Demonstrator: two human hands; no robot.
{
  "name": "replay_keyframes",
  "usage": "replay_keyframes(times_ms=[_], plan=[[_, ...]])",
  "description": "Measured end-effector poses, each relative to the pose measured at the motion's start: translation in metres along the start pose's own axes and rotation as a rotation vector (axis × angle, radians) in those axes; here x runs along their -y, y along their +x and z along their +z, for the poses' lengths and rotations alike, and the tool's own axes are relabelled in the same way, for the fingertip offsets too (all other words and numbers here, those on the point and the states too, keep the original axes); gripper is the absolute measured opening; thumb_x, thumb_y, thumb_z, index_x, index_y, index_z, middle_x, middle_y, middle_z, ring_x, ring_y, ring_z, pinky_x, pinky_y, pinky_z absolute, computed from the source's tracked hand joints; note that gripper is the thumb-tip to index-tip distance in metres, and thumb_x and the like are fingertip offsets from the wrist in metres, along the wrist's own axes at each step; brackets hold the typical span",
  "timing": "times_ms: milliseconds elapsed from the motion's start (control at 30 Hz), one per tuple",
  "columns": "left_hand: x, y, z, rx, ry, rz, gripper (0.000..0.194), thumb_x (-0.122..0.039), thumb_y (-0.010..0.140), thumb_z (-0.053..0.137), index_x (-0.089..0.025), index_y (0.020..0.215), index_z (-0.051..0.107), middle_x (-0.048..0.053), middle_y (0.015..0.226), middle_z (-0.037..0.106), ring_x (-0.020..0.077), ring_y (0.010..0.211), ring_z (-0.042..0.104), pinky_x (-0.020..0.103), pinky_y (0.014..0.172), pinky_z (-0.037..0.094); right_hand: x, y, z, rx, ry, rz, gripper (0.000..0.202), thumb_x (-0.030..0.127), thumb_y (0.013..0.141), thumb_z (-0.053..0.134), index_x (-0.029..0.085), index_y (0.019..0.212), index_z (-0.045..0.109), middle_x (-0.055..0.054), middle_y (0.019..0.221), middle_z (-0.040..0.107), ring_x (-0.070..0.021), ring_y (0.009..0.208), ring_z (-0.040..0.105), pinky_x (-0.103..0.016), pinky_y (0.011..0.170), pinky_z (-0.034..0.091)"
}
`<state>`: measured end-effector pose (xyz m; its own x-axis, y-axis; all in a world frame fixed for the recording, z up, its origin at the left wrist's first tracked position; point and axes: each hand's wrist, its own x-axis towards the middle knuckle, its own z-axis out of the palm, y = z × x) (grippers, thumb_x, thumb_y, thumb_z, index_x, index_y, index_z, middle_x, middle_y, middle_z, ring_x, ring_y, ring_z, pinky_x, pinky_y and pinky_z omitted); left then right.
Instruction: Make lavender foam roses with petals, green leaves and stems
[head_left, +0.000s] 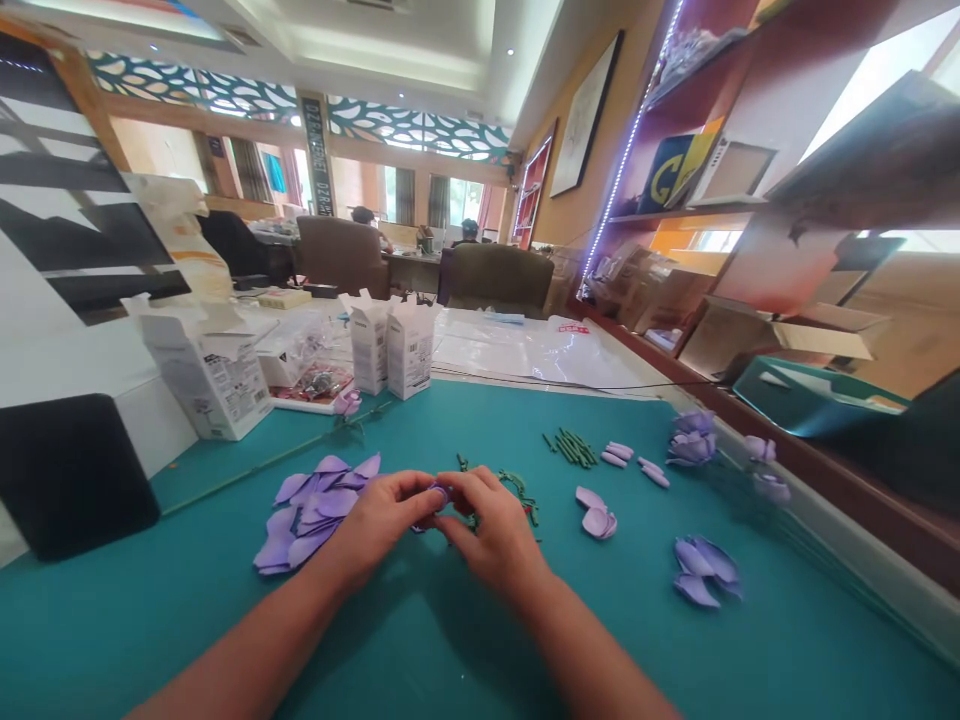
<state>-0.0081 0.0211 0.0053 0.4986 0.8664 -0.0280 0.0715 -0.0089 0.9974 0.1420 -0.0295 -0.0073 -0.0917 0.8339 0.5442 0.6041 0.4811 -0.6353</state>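
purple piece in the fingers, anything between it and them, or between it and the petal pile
Nothing visible separates the small purple piece from the fingers of the left hand and right hand. The left hand itself lies between it and the petal pile.

We're spotting a dark, flat panel (79,475) at the left, and just beyond it a tall white carton (217,385) is standing with its flaps open. Two smaller cartons (410,352) are standing side by side farther along, and plastic sheeting (525,348) is catching the light behind them. Over on the right, we're seeing a teal bin (817,398) sitting before an open cardboard box (780,335), while a light strip (625,140) is glowing along the shelving (720,85). Farther back, we're picking out a brown chair (343,258), an olive-brown chair (499,278) and two people (364,215) beyond them.
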Motion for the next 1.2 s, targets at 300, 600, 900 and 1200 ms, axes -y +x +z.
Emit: replay_keyframes(times_ms=[300,600,900,1200], plan=[[0.005,-0.004,0.007,0.014,-0.180,-0.072,0.036,-0.045,0.062,0.072,-0.013,0.078,0.064,0.002,0.071,0.062,0.0113,0.064,0.053,0.025,0.067,0.042,-0.001,-0.002,-0.001,-0.021,-0.076,-0.016,0.019,0.020,0.082,0.056,0.021,0.099,0.064,-0.002,0.078,0.058,-0.0134,0.068,0.056,-0.025,0.065,0.047],[0.006,-0.004,0.007,0.009,-0.194,-0.093,0.036,-0.043,0.062,0.073,-0.012,0.077,0.062,0.000,0.066,0.057,0.0095,0.060,0.049,0.023,0.061,0.038,0.001,-0.002,-0.005,0.044,-0.066,0.017,0.022,0.024,0.085,0.053,0.021,0.104,0.063,-0.004,0.083,0.058,-0.0145,0.071,0.058,-0.026,0.065,0.049],[0.003,0.001,0.001,-0.022,-0.157,-0.069,0.036,-0.046,0.064,0.071,-0.014,0.077,0.060,-0.002,0.064,0.054,0.0090,0.058,0.047,0.023,0.059,0.036,-0.041,0.011,-0.101,-0.210,-0.393,0.288,0.027,0.037,0.086,0.048,0.018,0.095,0.066,-0.005,0.091,0.068,-0.0162,0.080,0.061,-0.027,0.073,0.048],[0.003,-0.001,0.003,-0.050,-0.208,-0.108,0.038,-0.047,0.061,0.073,-0.015,0.077,0.061,-0.001,0.069,0.057,0.0109,0.062,0.051,0.024,0.062,0.040,-0.130,-0.021,-0.198,0.026,-1.030,0.873,0.026,0.023,0.084,0.045,0.018,0.097,0.067,-0.017,0.100,0.069,-0.0297,0.090,0.065,-0.035,0.067,0.045]])
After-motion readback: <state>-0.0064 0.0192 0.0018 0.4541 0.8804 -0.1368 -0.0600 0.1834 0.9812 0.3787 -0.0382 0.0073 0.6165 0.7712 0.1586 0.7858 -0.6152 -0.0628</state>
